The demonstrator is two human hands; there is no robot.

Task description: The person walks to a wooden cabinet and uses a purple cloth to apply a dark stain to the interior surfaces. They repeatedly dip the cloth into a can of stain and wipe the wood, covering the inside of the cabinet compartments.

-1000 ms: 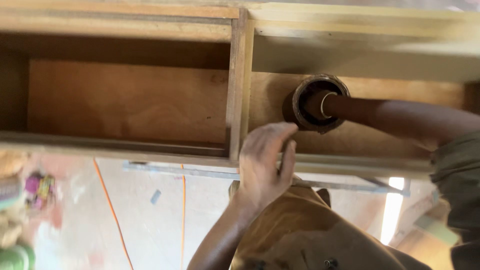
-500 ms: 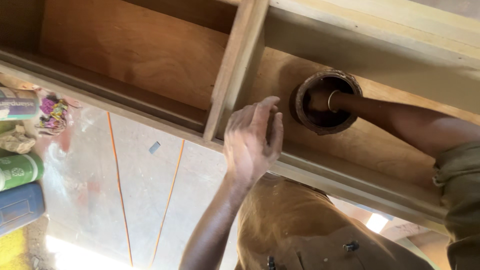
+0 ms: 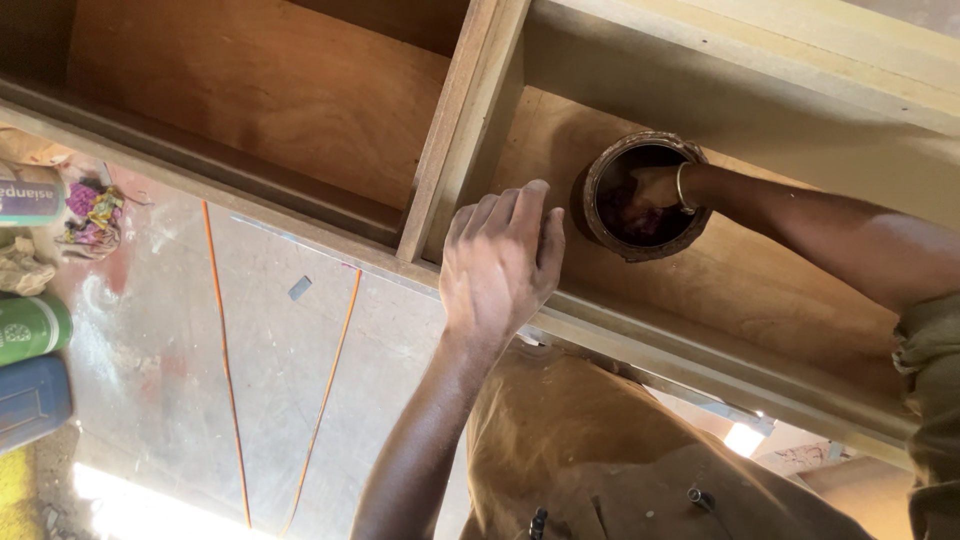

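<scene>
A wooden cabinet frame lies below me, split by an upright divider into two compartments. My left hand rests flat on the frame's front rail just right of the divider, fingers reaching over the edge and holding nothing. A round, dark, stained pot stands inside the right compartment. My right hand, with a thin bangle on the wrist, is dipped into the pot. Its fingers are hidden in the dark contents.
The left compartment has a bare plywood back. On the pale floor, orange lines run past the frame. At the far left are a green can, a blue container and crumpled rags. My brown trousers fill the bottom.
The view has tilted and moved closer. My left hand has slid a little along the rail and settled over its edge. My right hand has stayed in the pot.
</scene>
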